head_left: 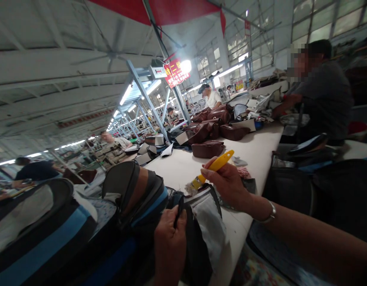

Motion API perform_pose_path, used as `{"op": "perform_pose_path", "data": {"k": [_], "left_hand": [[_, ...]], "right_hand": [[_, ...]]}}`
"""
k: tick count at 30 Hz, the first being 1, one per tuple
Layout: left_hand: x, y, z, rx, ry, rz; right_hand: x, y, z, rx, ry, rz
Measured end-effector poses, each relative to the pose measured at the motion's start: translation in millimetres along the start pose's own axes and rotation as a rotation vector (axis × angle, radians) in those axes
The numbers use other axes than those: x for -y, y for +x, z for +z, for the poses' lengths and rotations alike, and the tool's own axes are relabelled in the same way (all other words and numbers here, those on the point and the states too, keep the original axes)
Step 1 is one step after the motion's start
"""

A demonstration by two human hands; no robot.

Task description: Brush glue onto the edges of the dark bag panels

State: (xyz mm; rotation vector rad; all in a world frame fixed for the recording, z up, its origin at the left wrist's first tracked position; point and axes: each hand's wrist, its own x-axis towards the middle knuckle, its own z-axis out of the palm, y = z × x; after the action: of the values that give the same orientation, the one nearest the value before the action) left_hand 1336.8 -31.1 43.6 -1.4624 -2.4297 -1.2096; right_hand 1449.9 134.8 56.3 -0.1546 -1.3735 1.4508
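My right hand (231,186) is closed around the yellow handle of a paintbrush (216,166), its bristles pointing down and left. Those bristles are at the upper edge of a dark bag piece (198,242) with a pale grey lining; whether they touch it I cannot tell. My left hand (170,242) pinches the dark edge of this bag piece between thumb and fingers. Just left of it stand dark bag parts (135,190) with brown and blue bands.
Several brown leather bags (208,149) lie on the white table (255,153). Large black and blue bag pieces (46,234) fill the left foreground. A co-worker (326,91) sits at the right beside a heap of scraps. Metal frames with lamps (147,95) rise behind.
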Motion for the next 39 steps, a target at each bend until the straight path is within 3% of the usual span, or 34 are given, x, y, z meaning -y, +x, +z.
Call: {"op": "perform_pose_path", "data": {"k": [7,10,14,17,19,22,25,26,28,30,32,34,36,39], "left_hand": [[3.1,4.6,2.5,0.08,-0.104,-0.078],[5.0,5.1,4.2,0.078,-0.113,-0.09],[7.0,5.9,3.4,0.086,-0.153,-0.109],[11.1,6.8,3.5,0.082,-0.164,-0.112],[15.1,7.3,4.6,0.064,-0.161,-0.125],[19.7,7.8,7.5,0.067,-0.159,-0.131],[19.7,9.8,9.8,0.038,-0.098,-0.067],[18.6,11.4,9.5,0.018,-0.063,-0.03],[15.4,16.4,5.3,-0.012,0.007,0.072],[11.3,24.8,-4.4,-0.025,0.056,0.202],[7.8,37.8,-19.2,-0.029,0.088,0.329],[6.7,55.7,-34.9,-0.014,0.124,0.392],[9.7,77.4,-45.2,0.012,0.153,0.384],[22.2,109.5,-36.6,0.013,0.11,0.3]], "right_hand": [[-13.9,8.4,11.5,0.288,-0.359,-0.322],[-15.4,18.3,12.7,0.272,-0.492,-0.47],[-9.0,20.4,10.4,0.221,-0.439,-0.412],[-12.7,16.8,11.1,0.311,-0.429,-0.534],[-17.2,15.4,12.0,0.297,-0.464,-0.614],[-22.1,14.2,12.9,0.223,-0.435,-0.576],[-25.9,16.6,10.5,0.306,-0.449,-0.589],[-26.5,19.1,7.5,0.303,-0.471,-0.571],[-24.7,26.6,-3.8,0.155,-0.419,-0.425],[-19.4,36.0,-23.7,-0.095,-0.17,-0.216],[-14.9,45.0,-52.0,-0.253,0.128,-0.063],[-16.0,51.6,-85.7,-0.28,0.346,0.074],[-24.6,53.8,-119.9,-0.229,0.51,0.254],[-46.7,44.1,-158.4,-0.131,0.649,0.448]]}}
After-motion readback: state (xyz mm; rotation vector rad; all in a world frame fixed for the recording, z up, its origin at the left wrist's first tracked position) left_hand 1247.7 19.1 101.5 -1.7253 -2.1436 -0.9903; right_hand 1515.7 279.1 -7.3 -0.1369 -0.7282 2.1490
